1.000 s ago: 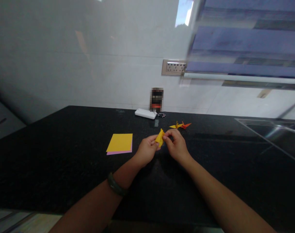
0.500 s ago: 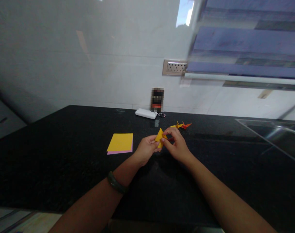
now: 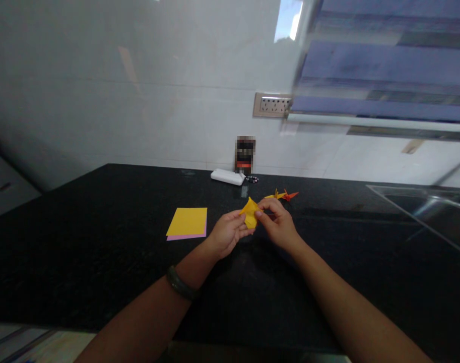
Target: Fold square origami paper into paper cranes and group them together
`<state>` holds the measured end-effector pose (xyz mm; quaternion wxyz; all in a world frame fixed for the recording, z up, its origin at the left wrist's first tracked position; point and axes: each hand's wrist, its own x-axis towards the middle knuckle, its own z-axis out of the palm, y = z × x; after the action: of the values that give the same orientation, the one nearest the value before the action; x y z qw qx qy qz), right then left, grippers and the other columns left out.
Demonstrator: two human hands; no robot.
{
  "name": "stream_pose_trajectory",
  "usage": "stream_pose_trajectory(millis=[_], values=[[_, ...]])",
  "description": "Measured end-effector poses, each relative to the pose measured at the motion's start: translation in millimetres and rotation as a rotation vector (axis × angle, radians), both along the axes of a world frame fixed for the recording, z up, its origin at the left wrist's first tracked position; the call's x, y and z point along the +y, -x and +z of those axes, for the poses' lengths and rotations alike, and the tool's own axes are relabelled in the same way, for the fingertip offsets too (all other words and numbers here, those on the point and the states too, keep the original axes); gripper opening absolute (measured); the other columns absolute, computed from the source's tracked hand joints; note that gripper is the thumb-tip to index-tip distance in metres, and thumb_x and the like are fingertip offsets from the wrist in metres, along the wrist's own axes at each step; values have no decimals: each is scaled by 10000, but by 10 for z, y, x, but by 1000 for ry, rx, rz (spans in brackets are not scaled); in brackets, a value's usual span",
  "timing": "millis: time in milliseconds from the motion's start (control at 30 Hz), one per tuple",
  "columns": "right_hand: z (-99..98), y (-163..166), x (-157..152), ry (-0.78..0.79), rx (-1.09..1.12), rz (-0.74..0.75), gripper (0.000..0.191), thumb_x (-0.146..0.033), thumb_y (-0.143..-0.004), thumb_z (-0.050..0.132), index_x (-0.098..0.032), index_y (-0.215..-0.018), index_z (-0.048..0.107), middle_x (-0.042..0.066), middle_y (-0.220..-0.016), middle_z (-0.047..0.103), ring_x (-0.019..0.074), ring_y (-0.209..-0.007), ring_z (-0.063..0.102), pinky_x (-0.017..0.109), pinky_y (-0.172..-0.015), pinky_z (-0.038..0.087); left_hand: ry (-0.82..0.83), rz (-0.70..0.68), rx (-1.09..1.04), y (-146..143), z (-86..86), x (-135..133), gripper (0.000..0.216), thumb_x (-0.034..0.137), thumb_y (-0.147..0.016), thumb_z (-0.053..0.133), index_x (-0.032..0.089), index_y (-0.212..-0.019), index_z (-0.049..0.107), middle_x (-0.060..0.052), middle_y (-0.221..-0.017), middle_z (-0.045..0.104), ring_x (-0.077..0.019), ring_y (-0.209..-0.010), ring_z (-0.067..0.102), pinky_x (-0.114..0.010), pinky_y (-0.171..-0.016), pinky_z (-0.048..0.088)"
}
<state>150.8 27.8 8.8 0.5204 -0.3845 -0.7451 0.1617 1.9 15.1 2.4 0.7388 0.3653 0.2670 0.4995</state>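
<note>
Between my hands is a small piece of folded yellow origami paper (image 3: pixel 250 214), held just above the dark countertop. My left hand (image 3: pixel 227 234) pinches its left side, with the thumb in front and the fingers behind and below. At its right edge, the thumb and fingertips of my right hand (image 3: pixel 278 224) grip the paper. Left of my hands lies a yellow paper square (image 3: pixel 188 221) on top of a pink sheet (image 3: pixel 184 237). Beyond my right hand sit a yellow paper crane (image 3: pixel 276 195) and an orange-red paper crane (image 3: pixel 290 195), the yellow one partly hidden.
A white oblong device (image 3: pixel 227 176) with a beaded strap (image 3: pixel 251 179) lies by the wall, near a blurred-out dark upright object (image 3: pixel 245 154). The dark countertop (image 3: pixel 112 262) reaches a sink (image 3: pixel 434 206) at right. A socket panel (image 3: pixel 273 105) and blue blind (image 3: pixel 381 70) are above.
The folded paper has opened wider and shows a broader face. My right hand has shifted slightly right at its edge, while my left fingers have spread a little beneath it.
</note>
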Motion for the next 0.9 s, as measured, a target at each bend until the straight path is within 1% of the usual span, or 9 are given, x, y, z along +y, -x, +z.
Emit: stream_pose_trajectory(millis=[67, 167, 300, 400, 467, 600, 667, 800, 900], values=[[6, -5, -16, 20, 16, 64, 38, -221, -761, 528, -198, -789, 538, 55, -897, 508, 174, -863, 500, 282, -631, 459, 27, -5, -33, 1, 7, -2, 187, 164, -728, 546, 105, -890, 618, -90, -821, 634, -139, -696, 589, -293, -686, 460], [-1, -10, -20, 82, 4, 120, 106, -236, -744, 562, -210, -847, 561, 63, -982, 481, 182, -920, 491, 261, -597, 462, 2, -26, 12, -5, 24, -15, 186, 138, -688, 585, 104, -866, 630, -86, -829, 638, -133, -700, 589, -277, -683, 457], [-7, -15, 0, 116, 16, 117, 55, -245, -736, 578, -199, -763, 593, 55, -938, 497, 177, -912, 494, 270, -637, 456, -63, -33, 107, -16, 46, -39, 265, 122, -628, 654, 121, -893, 640, -71, -861, 637, -112, -720, 574, -242, -685, 443], [-8, -21, 9, 111, 40, 132, 40, -233, -720, 593, -195, -734, 595, 50, -926, 499, 176, -921, 495, 286, -683, 453, -59, -10, 95, -12, 45, -41, 304, 149, -631, 663, 135, -934, 635, -70, -899, 632, -120, -754, 575, -254, -704, 441], [-13, -23, 7, 113, 47, 157, 40, -219, -706, 603, -198, -737, 593, 49, -950, 487, 176, -932, 494, 285, -681, 457, -53, -17, 80, -6, 33, -34, 321, 158, -635, 663, 144, -955, 630, -71, -914, 632, -127, -778, 576, -263, -718, 438], [-23, -18, -1, 119, 11, 165, 96, -224, -685, 621, -210, -780, 613, 50, -973, 476, 175, -922, 498, 280, -669, 461, -71, -40, 109, -8, 17, -25, 291, 172, -627, 672, 137, -915, 646, -71, -857, 646, -121, -745, 576, -256, -707, 432], [-21, -13, -1, 132, -7, 145, 85, -230, -680, 624, -203, -760, 621, 51, -961, 481, 172, -905, 501, 279, -670, 458, -72, -38, 132, -15, 25, -30, 295, 176, -613, 682, 132, -904, 651, -72, -839, 649, -121, -737, 577, -254, -706, 430], [-3, -13, 1, 152, 12, 132, 27, -205, -672, 615, -180, -682, 614, 52, -941, 485, 165, -882, 505, 275, -680, 450, -59, -40, 117, -24, 41, -37, 319, 195, -604, 692, 135, -914, 643, -76, -873, 644, -133, -761, 578, -270, -721, 434], [14, -16, -2, 180, -1, 158, 60, -198, -678, 609, -187, -725, 644, 51, -943, 493, 165, -881, 504, 284, -706, 442, -50, -38, 121, -22, 23, -22, 297, 208, -594, 701, 120, -872, 643, -78, -849, 645, -131, -734, 577, -275, -707, 439]])
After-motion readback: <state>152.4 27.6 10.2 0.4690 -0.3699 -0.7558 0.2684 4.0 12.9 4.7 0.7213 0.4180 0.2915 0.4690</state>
